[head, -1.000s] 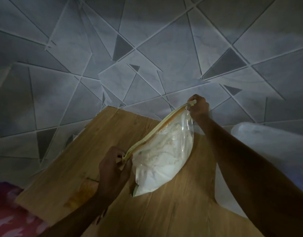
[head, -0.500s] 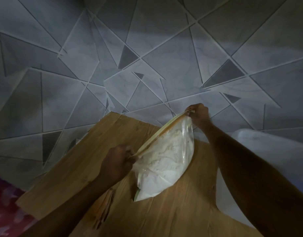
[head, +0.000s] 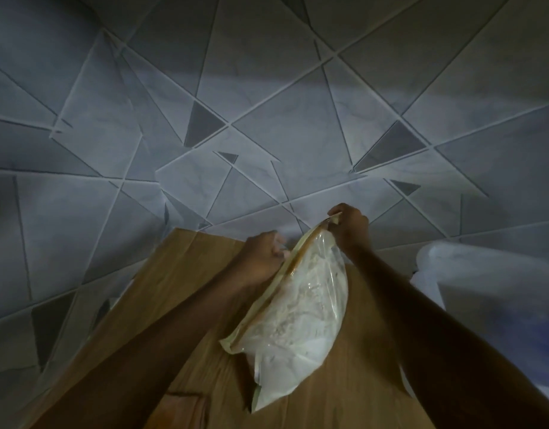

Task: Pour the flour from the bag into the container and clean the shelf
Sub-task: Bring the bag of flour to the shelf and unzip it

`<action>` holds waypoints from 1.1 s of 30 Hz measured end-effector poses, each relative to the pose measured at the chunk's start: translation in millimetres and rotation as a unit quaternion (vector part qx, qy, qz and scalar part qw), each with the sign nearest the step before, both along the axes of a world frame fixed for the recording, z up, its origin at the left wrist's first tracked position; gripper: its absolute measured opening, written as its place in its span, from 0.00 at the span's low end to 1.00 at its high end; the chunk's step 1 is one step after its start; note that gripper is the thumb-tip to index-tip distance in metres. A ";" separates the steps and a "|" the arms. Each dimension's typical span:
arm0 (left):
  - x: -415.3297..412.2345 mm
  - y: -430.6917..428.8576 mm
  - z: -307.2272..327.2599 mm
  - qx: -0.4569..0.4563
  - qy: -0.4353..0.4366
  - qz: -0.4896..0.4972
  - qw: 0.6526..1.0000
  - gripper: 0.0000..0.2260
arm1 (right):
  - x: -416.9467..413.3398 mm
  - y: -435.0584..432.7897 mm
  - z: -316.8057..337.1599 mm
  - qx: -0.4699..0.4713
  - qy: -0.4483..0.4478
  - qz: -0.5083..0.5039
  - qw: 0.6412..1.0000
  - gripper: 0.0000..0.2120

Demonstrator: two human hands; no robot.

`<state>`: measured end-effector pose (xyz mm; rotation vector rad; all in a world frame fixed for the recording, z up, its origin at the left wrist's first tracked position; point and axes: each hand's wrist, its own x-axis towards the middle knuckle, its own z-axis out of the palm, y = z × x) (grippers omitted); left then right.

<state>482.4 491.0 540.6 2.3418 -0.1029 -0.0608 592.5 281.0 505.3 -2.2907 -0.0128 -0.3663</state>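
Observation:
A clear zip bag of white flour (head: pixel 301 323) hangs over the wooden shelf top (head: pixel 186 280), its yellowish zip strip running up its left edge. My right hand (head: pixel 350 226) pinches the strip's far top corner. My left hand (head: pixel 264 258) grips the strip a short way below that corner, close to the right hand. The strip's lower end hangs loose at the bag's left side. A translucent white container (head: pixel 471 274) stands at the right, blurred and partly behind my right forearm.
A grey wall with a pattern of triangles (head: pixel 267 125) rises right behind the shelf. The shelf's left edge drops away at the lower left. An orange-brown patch (head: pixel 180 410) shows on the wood near the bottom edge.
My left hand has slid up along the zip strip from its lower end to near the right hand. The strip's lower end now hangs free.

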 end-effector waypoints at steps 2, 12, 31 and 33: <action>30.3 -14.7 -1.4 -0.001 -0.009 -0.004 1.000 0.12 | -6.7 4.1 -2.5 0.033 -0.009 -0.027 0.999 0.15; 109.6 -57.6 -10.7 -0.042 -0.052 -0.056 0.996 0.07 | -17.1 15.9 -27.7 0.140 -0.115 -0.090 0.979 0.16; 148.9 -63.0 -5.4 0.011 -0.048 -0.070 0.996 0.17 | -42.0 11.5 -30.3 0.221 -0.102 -0.036 0.969 0.10; 151.3 -59.3 -4.2 -0.013 -0.018 -0.064 0.998 0.13 | -43.4 10.9 -30.5 0.209 -0.113 -0.019 0.971 0.09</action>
